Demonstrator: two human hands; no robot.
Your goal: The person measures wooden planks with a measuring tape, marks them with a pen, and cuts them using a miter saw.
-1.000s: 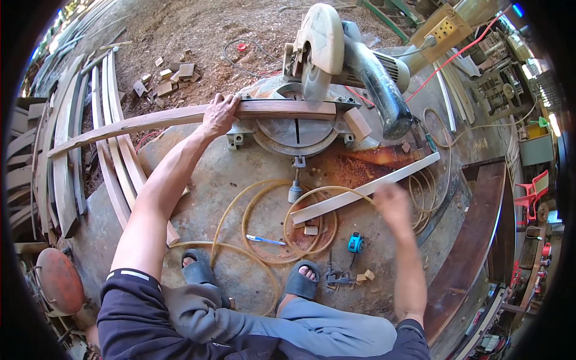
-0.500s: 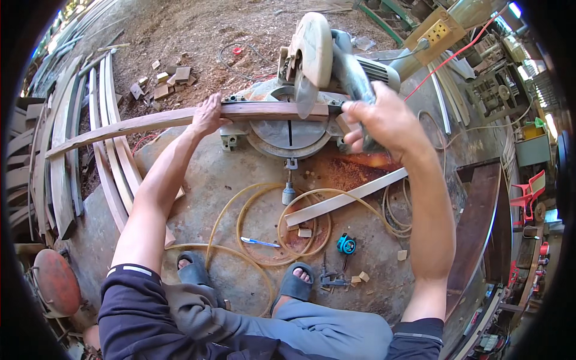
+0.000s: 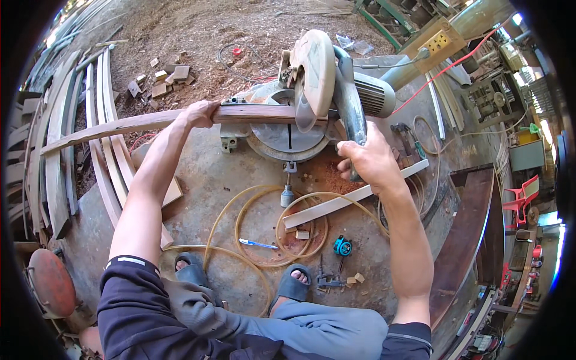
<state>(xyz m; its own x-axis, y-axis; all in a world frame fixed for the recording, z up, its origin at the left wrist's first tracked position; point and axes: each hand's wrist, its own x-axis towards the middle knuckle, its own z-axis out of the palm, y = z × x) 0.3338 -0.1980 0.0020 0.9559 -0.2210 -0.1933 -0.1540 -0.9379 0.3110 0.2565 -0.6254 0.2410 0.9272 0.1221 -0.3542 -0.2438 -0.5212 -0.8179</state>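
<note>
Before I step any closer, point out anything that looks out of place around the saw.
A yellowish hose lies in loose loops between the miter saw and the sandals, with a pen lying among its coils: untidy and possibly a trip hazard.

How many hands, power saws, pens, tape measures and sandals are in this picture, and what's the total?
Hands: 2 (left hand on the wooden beam, right hand on the saw handle)
Power saw: 1
Pen: 1
Tape measure: 1
Sandals: 2
Total: 7
</note>
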